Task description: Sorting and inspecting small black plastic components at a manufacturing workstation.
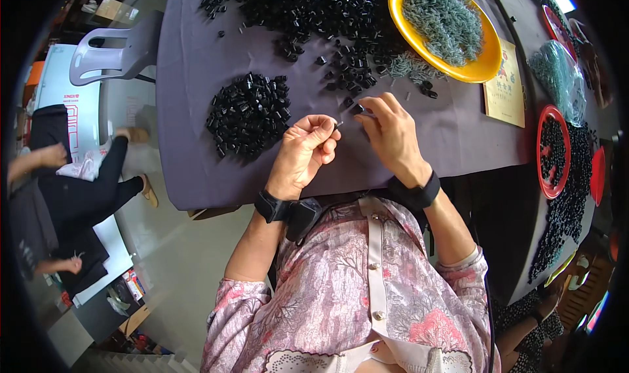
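My left hand (303, 149) is closed in a pinch near the table's front edge. A small pale grey pin (339, 124) pokes out from between its thumb and fingertips. Just to its right, my right hand (395, 136) pinches a small black plastic piece (357, 109) between thumb and forefinger. The two hands are a short gap apart. A compact heap of black plastic pieces (249, 116) lies left of my left hand. Beyond both hands spreads a larger loose pile of similar black pieces (308, 9). A yellow bowl (488, 42) full of small grey pins (440, 20) stands at the far right.
Some grey pins (414, 68) have spilled beside the bowl, and a yellowish booklet (503, 101) lies partly under it. On a table to the right are a red tray (543, 176) and more black pieces. A grey chair (111, 57) and a seated person (72, 196) are at left.
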Available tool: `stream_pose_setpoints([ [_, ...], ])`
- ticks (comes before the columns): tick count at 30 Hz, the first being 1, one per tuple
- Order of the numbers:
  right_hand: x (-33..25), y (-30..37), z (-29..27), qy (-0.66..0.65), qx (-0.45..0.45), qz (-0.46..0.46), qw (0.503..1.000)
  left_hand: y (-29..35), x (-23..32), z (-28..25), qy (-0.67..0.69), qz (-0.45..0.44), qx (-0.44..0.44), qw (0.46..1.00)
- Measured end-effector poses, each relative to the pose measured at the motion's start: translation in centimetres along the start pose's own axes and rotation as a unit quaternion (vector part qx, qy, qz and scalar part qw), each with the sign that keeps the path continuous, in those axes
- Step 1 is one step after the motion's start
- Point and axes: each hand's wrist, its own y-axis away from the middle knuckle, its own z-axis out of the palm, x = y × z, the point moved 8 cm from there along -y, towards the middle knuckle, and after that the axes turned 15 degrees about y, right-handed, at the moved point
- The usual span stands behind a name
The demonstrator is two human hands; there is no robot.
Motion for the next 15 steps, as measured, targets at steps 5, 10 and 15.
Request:
stream_pose_setpoints([
  [5,-0.5,-0.8,1.6,0.194,-0.016,-0.071,0.978,-0.2,0.1,1.0,0.030,-0.017,-0.015,0.999],
  [10,0.7,-0.4,-0.2,0.105,0.027,-0.073,0.991,-0.4,-0.4,1.6,0.020,-0.030,-0.011,0.999],
  [15,2.8,1.3,-0.3,-0.423,-0.119,0.181,0.880,-0.5,-0.8,3.7,0.003,-0.030,-0.025,0.999],
])
